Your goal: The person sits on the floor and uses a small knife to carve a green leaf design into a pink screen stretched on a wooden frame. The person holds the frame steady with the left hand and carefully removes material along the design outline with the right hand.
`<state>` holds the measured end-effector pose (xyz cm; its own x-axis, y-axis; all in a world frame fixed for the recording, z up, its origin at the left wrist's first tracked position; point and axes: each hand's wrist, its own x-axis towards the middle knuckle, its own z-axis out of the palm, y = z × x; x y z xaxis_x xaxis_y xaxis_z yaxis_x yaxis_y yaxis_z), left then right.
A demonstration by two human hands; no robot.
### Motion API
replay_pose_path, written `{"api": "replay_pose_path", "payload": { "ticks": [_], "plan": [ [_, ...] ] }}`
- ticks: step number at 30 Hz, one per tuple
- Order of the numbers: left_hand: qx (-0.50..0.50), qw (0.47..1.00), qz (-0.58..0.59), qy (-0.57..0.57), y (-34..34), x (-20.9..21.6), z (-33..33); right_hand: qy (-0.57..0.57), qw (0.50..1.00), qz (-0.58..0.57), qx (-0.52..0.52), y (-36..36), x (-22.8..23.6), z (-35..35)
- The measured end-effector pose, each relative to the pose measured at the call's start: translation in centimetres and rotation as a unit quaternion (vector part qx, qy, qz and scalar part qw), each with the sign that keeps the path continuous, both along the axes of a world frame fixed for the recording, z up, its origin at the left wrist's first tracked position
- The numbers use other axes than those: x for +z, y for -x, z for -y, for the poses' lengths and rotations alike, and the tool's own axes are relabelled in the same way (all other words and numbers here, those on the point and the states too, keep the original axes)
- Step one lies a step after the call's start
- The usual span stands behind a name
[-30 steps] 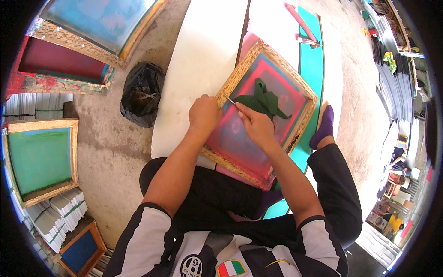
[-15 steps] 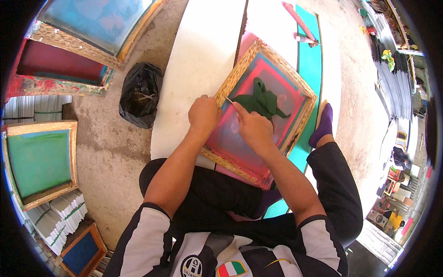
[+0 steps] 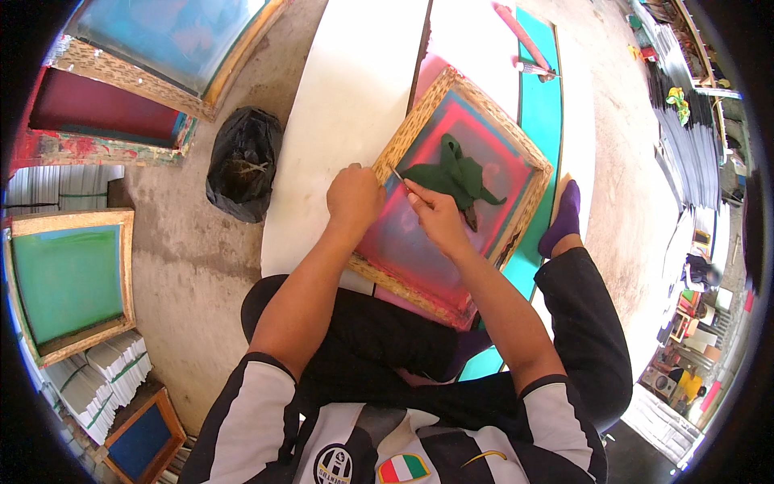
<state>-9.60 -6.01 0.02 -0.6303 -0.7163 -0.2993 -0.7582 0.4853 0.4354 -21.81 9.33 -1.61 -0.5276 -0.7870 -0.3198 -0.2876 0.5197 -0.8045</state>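
A screen printing frame [image 3: 506,119] lies tilted in front of me, with speckled wooden bars and a mesh stained pink and blue. My left hand [image 3: 355,198] is closed over its left bar, the fingers partly hidden. My right hand [image 3: 438,218] pinches a thin pointed tool [image 3: 397,173], whose tip rests near the inner edge of that same bar. What kind of tool it is does not show, as the fingers cover most of it. Beside the right hand a crumpled dark green cloth [image 3: 461,176] lies on the mesh, with a small dark piece [image 3: 471,219] under its lower end.
White boards [image 3: 339,89] and a teal strip [image 3: 542,121] lie beneath the frame. A reddish stick [image 3: 524,36] and a small tube [image 3: 532,68] rest at the far end. Left stand a black plastic bag [image 3: 244,165] and other screens [image 3: 72,278]; stacked sheets [image 3: 685,137] line the right.
My right hand has drawn back slightly toward the lower left, baring the dark piece below the cloth. My left hand stays on the bar, almost unmoved.
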Motion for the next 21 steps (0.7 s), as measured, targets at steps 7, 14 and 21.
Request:
{"api": "replay_pose_path", "payload": {
  "ticks": [7,14,21],
  "plan": [
    [-0.005,0.999,0.025,-0.031,0.0,0.6,0.2,0.015,0.995,-0.086,0.045,0.4,-1.6,0.1],
    [0.007,0.998,0.034,-0.048,-0.1,1.0,0.4,-0.063,0.987,0.144,-0.017,1.6,0.6,0.4],
    [0.023,0.996,0.047,-0.078,-0.4,1.4,1.0,-0.099,0.969,-0.207,0.092,-1.0,3.1,-0.7]
  ]
}}
